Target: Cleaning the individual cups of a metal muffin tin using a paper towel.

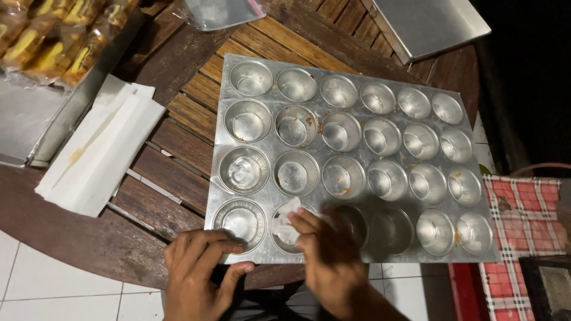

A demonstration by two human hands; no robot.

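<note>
Wiping a muffin tin [351, 89]

Right hand [330, 255] rubs a white tissue [286, 223] in a near-row cup; left hand [199, 270] grips the near edge. Some middle cups show orange crumbs.

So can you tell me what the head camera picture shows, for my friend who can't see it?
Two bare hands work at a silver metal muffin tray on a round wooden slatted table: the left hand grips the near edge while the right hand presses a small white paper piece into a front cup. Folded white paper sheets lie to the left.

One muffin tray [270, 257] with twenty-four cups, two hands [199, 270].
</note>
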